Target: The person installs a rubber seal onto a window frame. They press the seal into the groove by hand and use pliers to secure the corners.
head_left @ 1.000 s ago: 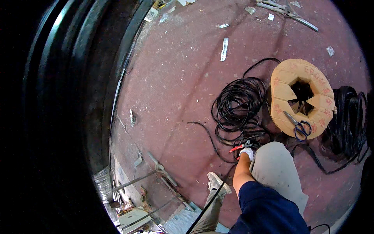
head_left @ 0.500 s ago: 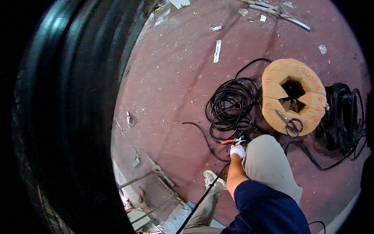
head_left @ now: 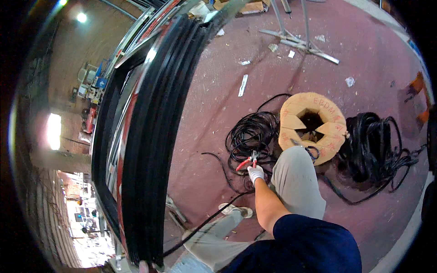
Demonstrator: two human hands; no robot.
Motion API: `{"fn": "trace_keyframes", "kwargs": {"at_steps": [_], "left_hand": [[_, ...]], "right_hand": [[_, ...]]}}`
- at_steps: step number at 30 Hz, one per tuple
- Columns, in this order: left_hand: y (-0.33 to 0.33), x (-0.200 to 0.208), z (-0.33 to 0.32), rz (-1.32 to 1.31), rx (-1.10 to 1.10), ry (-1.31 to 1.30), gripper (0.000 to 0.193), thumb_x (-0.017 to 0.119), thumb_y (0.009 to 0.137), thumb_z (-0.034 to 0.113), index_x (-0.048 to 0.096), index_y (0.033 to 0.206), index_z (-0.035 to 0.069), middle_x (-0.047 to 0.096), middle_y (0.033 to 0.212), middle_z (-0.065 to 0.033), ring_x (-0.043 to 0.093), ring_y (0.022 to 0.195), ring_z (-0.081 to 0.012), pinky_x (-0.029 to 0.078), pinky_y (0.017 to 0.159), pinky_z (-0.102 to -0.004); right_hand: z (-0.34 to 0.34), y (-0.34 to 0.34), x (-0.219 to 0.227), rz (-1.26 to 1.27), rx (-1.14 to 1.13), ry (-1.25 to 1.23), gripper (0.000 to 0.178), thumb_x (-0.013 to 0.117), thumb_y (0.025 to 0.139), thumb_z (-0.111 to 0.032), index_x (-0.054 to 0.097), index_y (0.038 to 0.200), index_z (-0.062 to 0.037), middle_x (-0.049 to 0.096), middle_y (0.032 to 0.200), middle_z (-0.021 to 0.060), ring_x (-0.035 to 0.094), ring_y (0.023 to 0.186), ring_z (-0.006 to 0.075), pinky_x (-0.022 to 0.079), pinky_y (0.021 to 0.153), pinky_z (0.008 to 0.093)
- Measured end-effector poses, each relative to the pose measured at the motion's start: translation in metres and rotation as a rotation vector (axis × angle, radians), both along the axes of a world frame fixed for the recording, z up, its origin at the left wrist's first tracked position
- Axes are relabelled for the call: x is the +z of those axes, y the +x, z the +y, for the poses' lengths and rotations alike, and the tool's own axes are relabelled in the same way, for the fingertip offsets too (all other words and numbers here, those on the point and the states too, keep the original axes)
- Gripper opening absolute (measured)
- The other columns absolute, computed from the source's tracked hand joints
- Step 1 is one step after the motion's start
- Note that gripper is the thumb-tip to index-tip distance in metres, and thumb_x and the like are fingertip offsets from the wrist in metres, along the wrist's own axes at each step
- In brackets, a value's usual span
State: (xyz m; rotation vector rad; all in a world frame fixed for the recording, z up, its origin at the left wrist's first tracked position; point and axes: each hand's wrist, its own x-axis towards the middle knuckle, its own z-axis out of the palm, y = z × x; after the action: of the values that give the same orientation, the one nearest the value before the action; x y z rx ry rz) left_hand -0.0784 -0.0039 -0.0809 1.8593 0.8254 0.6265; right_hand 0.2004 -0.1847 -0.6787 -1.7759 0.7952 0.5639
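Note:
My right hand point(head_left: 256, 173), in a white glove, is closed around red-handled pliers point(head_left: 244, 164) with a silver head. It is beside my raised right knee, over the near edge of a loose coil of thin black cable or rubber strip point(head_left: 246, 132). A black strip point(head_left: 205, 222) runs from near this hand down to the lower left. At the bottom edge, a small pinkish patch may be fingertips of my left hand point(head_left: 144, 267); the rest is out of the picture. Scissors with dark handles point(head_left: 313, 152) lie on a round cardboard piece point(head_left: 334, 107), partly behind my knee.
A tall stack of long black profiles point(head_left: 159, 118) on a rack stands close at my left. Another black coil point(head_left: 371, 150) lies right of the cardboard. Metal stand legs point(head_left: 302, 44) rest on the floor at the far side. Scraps and white strips point(head_left: 243, 85) litter the reddish floor.
My view has swung left and up, bringing in the rack and the room beyond. My right hand still grips the pliers, now raised over the coil's near edge, and the knee covers part of the scissors.

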Motion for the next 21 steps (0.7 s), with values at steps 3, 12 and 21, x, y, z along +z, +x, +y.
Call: {"fn": "trace_keyframes", "kwargs": {"at_steps": [3, 12, 21], "left_hand": [[0.004, 0.006, -0.008, -0.021, -0.083, 0.068, 0.061, 0.071, 0.091, 0.023, 0.047, 0.143, 0.004, 0.064, 0.100, -0.0083, 0.059, 0.082, -0.0153, 0.049, 0.069, -0.0290], [0.038, -0.008, -0.034, -0.153, -0.138, 0.131, 0.025, 0.072, 0.085, 0.017, 0.055, 0.100, 0.007, 0.052, 0.076, 0.0011, 0.046, 0.057, -0.0072, 0.037, 0.051, -0.0236], [0.026, -0.002, -0.041, -0.223, -0.194, 0.080, 0.022, 0.072, 0.087, 0.015, 0.053, 0.095, 0.008, 0.050, 0.076, 0.0032, 0.046, 0.063, -0.0056, 0.038, 0.057, -0.0229]], "right_hand": [[-0.027, 0.012, 0.082, -0.146, -0.055, 0.012, 0.026, 0.059, 0.081, -0.024, 0.062, 0.096, -0.0032, 0.066, 0.086, 0.0220, 0.064, 0.085, 0.0426, 0.051, 0.080, 0.0469], [-0.184, 0.018, 0.213, -0.877, 0.014, 0.433, 0.029, 0.073, 0.074, -0.008, 0.065, 0.101, -0.0030, 0.059, 0.105, 0.0070, 0.054, 0.095, 0.0185, 0.045, 0.088, 0.0327], [-0.247, -0.098, 0.371, -0.719, 0.282, 0.704, 0.035, 0.063, 0.087, -0.031, 0.063, 0.110, -0.0052, 0.058, 0.093, 0.0000, 0.056, 0.078, 0.0106, 0.045, 0.074, 0.0248]]}}
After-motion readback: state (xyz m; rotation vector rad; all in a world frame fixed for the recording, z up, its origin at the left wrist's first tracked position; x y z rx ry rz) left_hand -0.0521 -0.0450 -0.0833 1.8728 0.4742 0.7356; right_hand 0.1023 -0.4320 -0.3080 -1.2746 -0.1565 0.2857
